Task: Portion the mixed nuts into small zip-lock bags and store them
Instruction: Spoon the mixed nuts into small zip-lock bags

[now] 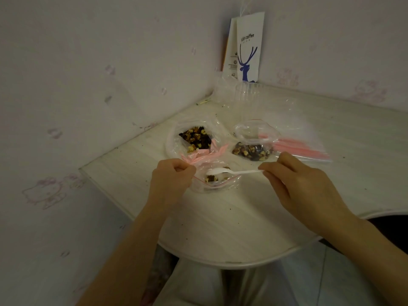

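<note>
The left hand point(170, 182) pinches the left edge of a small zip-lock bag point(220, 185). The right hand point(304, 184) pinches the handle end of a white spoon point(234, 172). The spoon lies left to right, with its bowl pointing left over the bag's mouth. The bag lies on the table point(220, 228) with a few nuts inside. Behind it lie the open bag of mixed nuts point(196, 138) and a filled bag point(251, 152).
</note>
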